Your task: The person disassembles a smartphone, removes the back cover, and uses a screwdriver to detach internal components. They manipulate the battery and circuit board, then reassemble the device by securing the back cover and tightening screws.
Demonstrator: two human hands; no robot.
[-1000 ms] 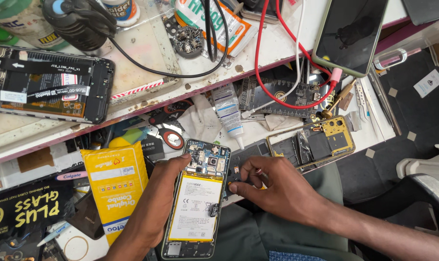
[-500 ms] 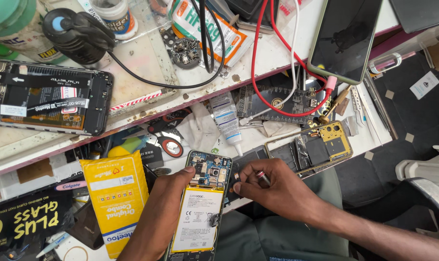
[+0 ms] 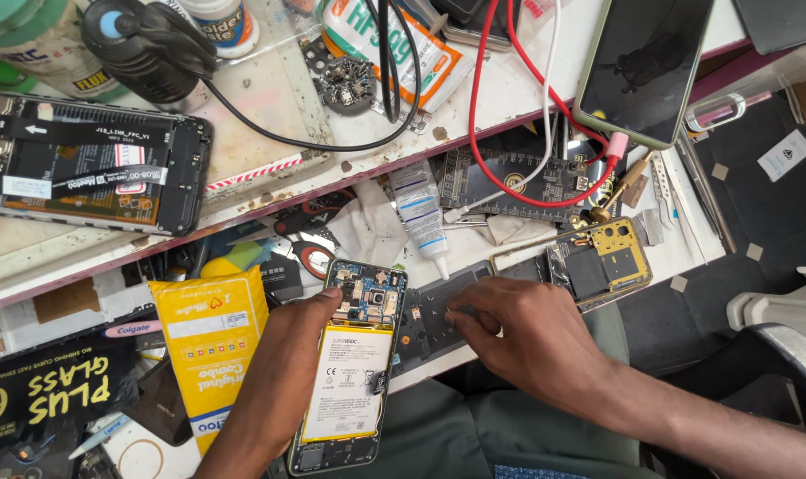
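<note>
Left hand (image 3: pixel 283 372) grip wrapped around opened phone (image 3: pixel 349 364), back off, white battery and boards exposed, at table (image 3: pixel 527 98) front edge over lap. Right hand (image 3: pixel 527 341) fingertips pressed together on dark plastic cover (image 3: pixel 429 315). Crowding it: yellow pouch (image 3: pixel 212 341), glue tube (image 3: pixel 418 217), gold-framed back panel (image 3: pixel 607 262).

yellow flat pouch (image 3: pixel 212 346), left of opened phone | black box (image 3: pixel 43 390), far left | dark blank phone screen (image 3: pixel 647 62), upper right | white battery label (image 3: pixel 345 390)
</note>
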